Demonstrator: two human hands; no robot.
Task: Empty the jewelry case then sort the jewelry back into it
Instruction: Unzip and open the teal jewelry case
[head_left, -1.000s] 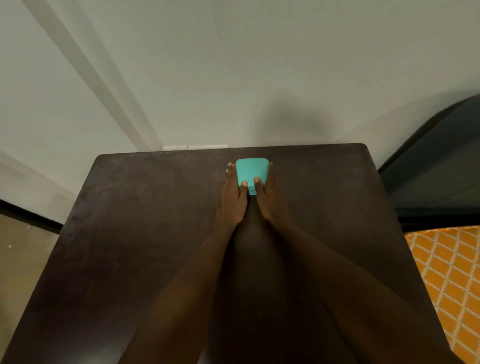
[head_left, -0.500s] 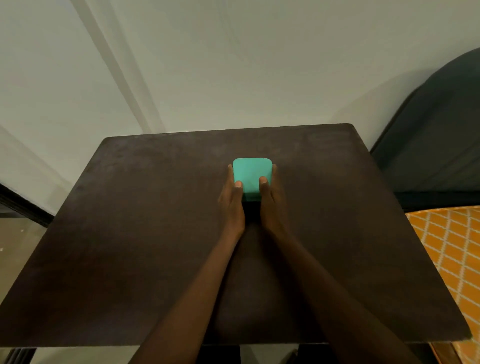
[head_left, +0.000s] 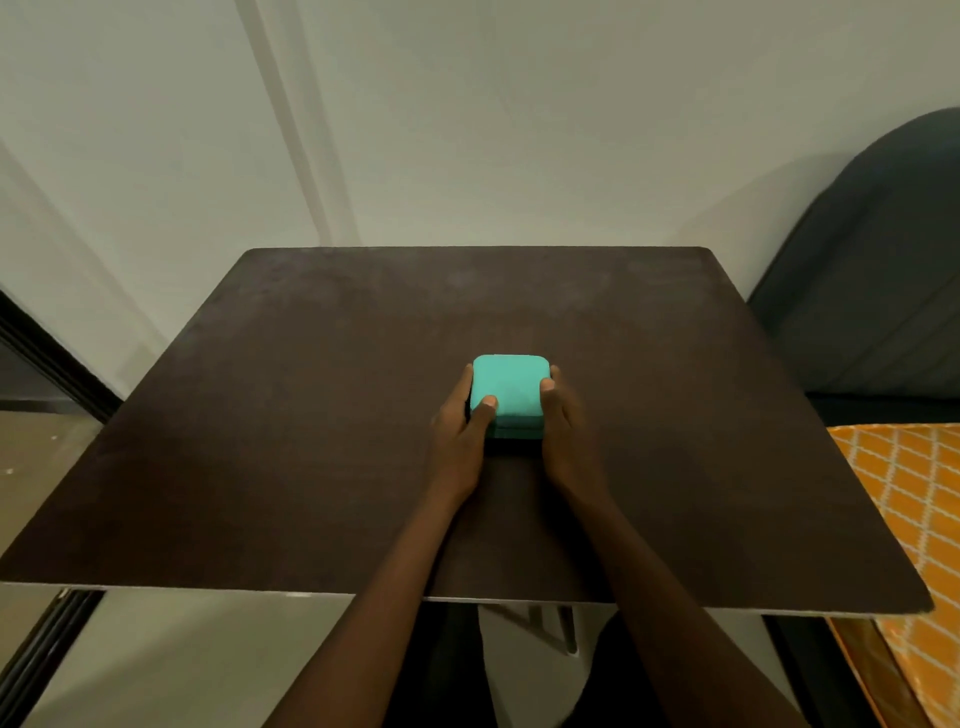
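Left hand (head_left: 460, 434) and right hand (head_left: 566, 431) grip the closed small teal rounded-square jewelry case (head_left: 510, 387) on the dark brown table (head_left: 260, 415); steady the base, lift the lid gently.

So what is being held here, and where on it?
The closed teal jewelry case, gripped by its two sides: left hand on its left, right hand on its right.
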